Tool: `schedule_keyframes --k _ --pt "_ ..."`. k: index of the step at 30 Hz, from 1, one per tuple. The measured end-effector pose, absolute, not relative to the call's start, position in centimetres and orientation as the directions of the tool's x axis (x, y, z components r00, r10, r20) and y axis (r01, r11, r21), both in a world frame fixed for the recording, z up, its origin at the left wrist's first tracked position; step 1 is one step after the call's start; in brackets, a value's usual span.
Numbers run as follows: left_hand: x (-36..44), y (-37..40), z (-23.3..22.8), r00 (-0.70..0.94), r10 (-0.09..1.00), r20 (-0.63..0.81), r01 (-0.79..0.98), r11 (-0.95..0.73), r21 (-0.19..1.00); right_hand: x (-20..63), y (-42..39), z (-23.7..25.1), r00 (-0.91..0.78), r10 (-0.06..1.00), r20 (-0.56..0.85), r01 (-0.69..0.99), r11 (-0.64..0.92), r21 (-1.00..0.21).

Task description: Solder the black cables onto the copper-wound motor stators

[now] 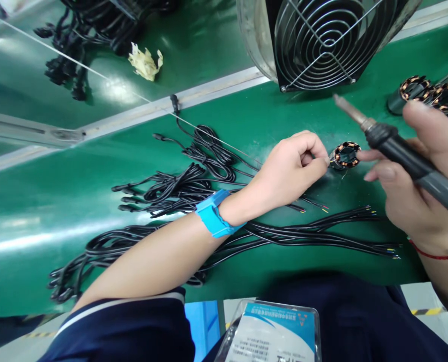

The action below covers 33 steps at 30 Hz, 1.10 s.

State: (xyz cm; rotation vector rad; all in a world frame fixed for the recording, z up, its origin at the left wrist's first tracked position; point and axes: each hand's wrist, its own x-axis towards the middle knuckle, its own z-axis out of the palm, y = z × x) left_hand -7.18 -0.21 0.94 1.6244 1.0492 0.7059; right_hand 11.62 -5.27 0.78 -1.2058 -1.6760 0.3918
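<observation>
Two hands meet: left hand (292,166) pinches beside the coil (345,155); right hand (416,186) grips soldering iron (397,148).

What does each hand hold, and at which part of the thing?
The right hand grips the soldering iron by its dark handle. The left hand pinches something small beside the copper-wound coil; what it holds cannot be told.

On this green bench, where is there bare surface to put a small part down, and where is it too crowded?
Bare green mat lies left of the black cable bundles, and a strip lies between them and the metal rail. It is crowded around the copper-wound stator between left hand and right hand with soldering iron, and near the fan.
</observation>
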Motion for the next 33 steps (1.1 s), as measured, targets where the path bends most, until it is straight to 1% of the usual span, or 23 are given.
schedule_keyframes --k 2,4,7,9,12,14,18,22,25,29,33 --pt "-7.2 -0.2 1.0 0.445 0.894 -0.053 0.288 -0.086 0.954 11.1 -4.9 0.4 0.016 0.844 0.536 0.485 0.463 -0.742" --pt "-7.2 -0.2 1.0 0.446 0.894 -0.049 0.293 -0.095 0.951 10.9 -4.7 0.2 -0.034 0.840 0.541 0.542 0.470 -0.697" --pt "-7.2 -0.2 1.0 0.446 0.894 -0.045 0.306 -0.105 0.946 10.9 -4.6 0.3 -0.165 0.856 0.490 0.655 0.467 -0.595" --pt "-7.2 -0.2 0.9 0.444 0.895 -0.044 0.307 -0.106 0.946 10.7 -4.6 0.2 -0.190 0.866 0.463 0.661 0.462 -0.592" --pt "-7.2 -0.1 1.0 0.440 0.897 -0.039 0.305 -0.108 0.946 10.3 -4.5 0.0 -0.188 0.885 0.426 0.652 0.436 -0.620" --pt "-7.1 -0.1 1.1 0.441 0.897 -0.039 0.308 -0.110 0.945 10.1 -4.3 -0.2 -0.194 0.893 0.407 0.666 0.424 -0.613" --pt "-7.0 0.1 1.2 0.434 0.899 -0.063 0.302 -0.079 0.950 10.0 -3.8 -0.7 -0.201 0.879 0.433 0.703 0.437 -0.561" --pt "-7.0 0.3 1.3 0.422 0.900 -0.113 0.266 -0.004 0.964 10.2 -3.7 -1.0 -0.130 0.881 0.456 0.716 0.401 -0.571" --pt "-7.0 0.3 1.5 0.416 0.901 -0.121 0.249 0.015 0.968 10.1 -4.0 -0.8 -0.136 0.851 0.508 0.694 0.448 -0.564" --pt "-7.1 0.2 1.6 0.419 0.903 -0.095 0.242 -0.011 0.970 9.6 -4.2 -0.4 -0.222 0.816 0.533 0.661 0.528 -0.533" --pt "-7.2 0.1 1.1 0.433 0.901 -0.014 0.203 -0.083 0.976 9.3 -4.2 -0.4 -0.189 0.831 0.523 0.628 0.512 -0.586"
